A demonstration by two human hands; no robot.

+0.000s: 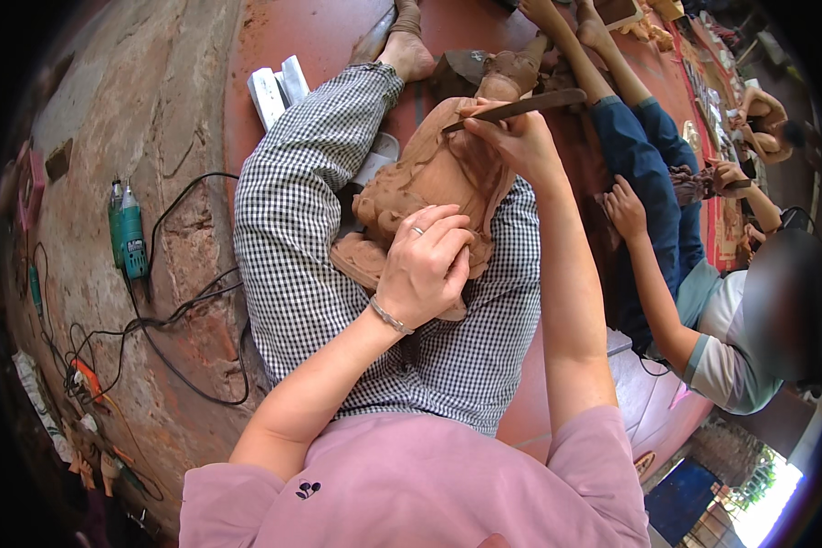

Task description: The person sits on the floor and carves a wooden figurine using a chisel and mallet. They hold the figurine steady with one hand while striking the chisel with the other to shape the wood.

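A brown wood carving (pixel 447 183) of a figure lies tilted across my lap, its narrow end pointing away from me. My left hand (pixel 425 260), with a ring and a bracelet, curls over the near part of the carving and holds it. Pinched in my right hand (pixel 511 137) is a long, dark, flat file-like tool (pixel 546 101). One end of the tool meets the carving's upper surface; its rounded end sticks out to the right. My right fingers hide the tool's middle, and my left fingers cover some of the carved detail.
Green power tools (pixel 131 239) with black cables (pixel 169 320) lie at left on worn concrete (pixel 178 119). A white metal piece (pixel 277 91) sits past my left knee. At right, a co-worker (pixel 712 301) sits close by, legs stretched across the red floor (pixel 329 32), holding a small carving (pixel 690 185).
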